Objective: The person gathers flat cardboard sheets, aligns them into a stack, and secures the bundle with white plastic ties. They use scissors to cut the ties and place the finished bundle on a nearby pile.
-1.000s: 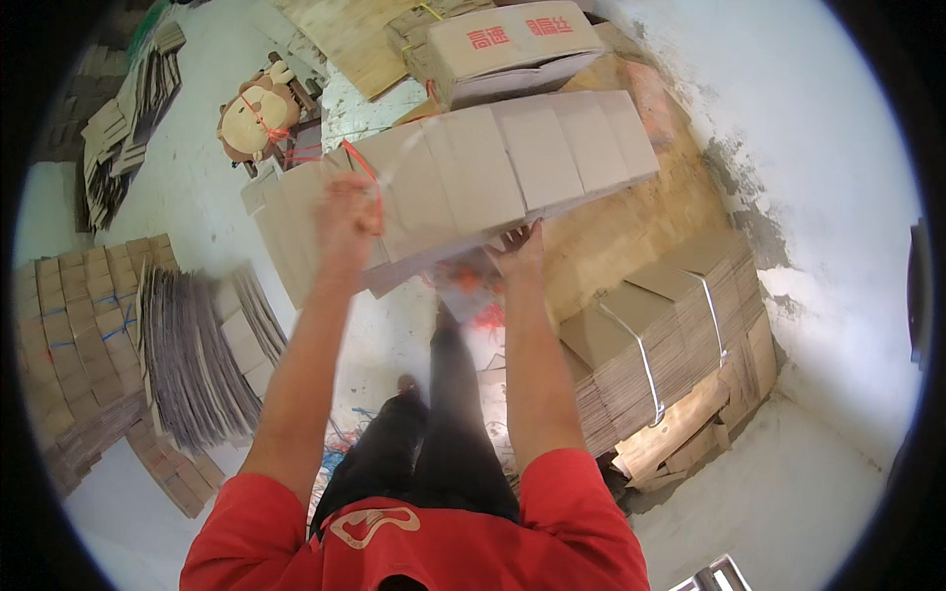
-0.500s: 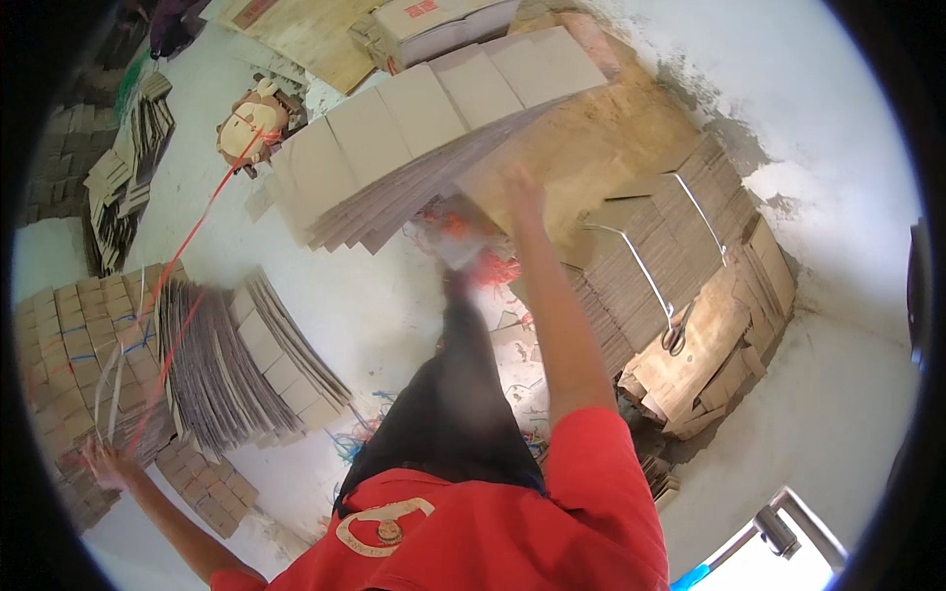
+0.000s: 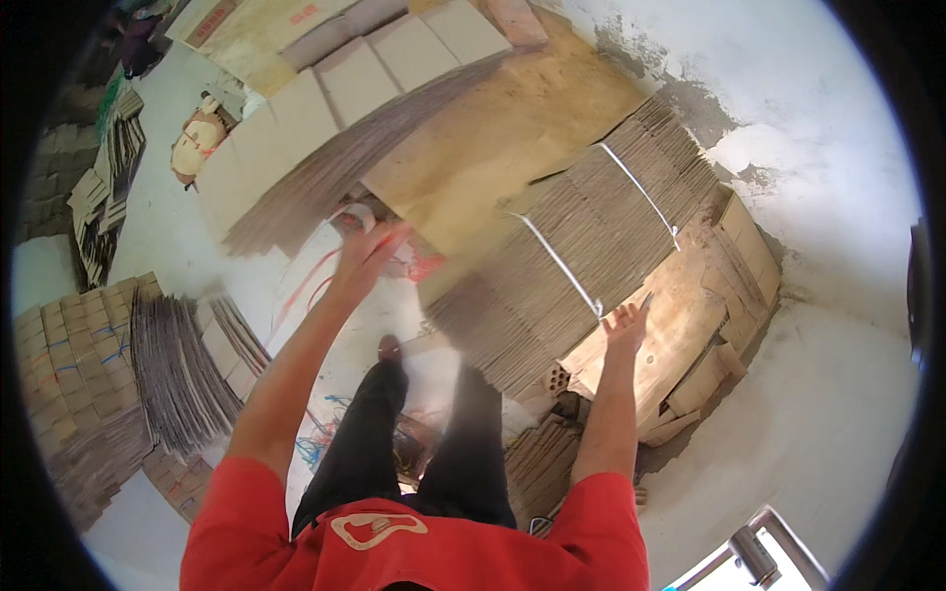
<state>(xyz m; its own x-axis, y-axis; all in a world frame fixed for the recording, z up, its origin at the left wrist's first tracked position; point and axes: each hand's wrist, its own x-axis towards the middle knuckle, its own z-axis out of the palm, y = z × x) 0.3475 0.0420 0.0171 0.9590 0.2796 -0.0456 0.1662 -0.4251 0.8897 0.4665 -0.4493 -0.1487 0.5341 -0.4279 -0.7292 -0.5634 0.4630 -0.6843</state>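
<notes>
My left hand [image 3: 367, 258] is raised near the middle, blurred, its fingers closed on a red plastic string [image 3: 313, 286] whose smeared strands trail to its left. My right hand [image 3: 623, 327] is at the near edge of a bundle of flat cardboard sheets [image 3: 572, 236], over a plywood board [image 3: 645, 360]. A small dark part of the scissors [image 3: 646, 299] shows at its fingers; the rest is hidden by the hand. Two white straps [image 3: 560, 264] cross the bundle.
A long row of overlapping cardboard sheets [image 3: 360, 79] lies at the far left, beside bare plywood [image 3: 483, 128]. Stacked strapped cardboard [image 3: 74, 345] and leaning sheets [image 3: 177, 355] stand at left. A bear-shaped stool [image 3: 197, 146] sits farther off. The peeling white wall [image 3: 788, 89] bounds the right.
My left hand has come from the far left to the middle with the red string. My right hand has moved down from the sheets to the scissors on the plywood. The view has shifted.
</notes>
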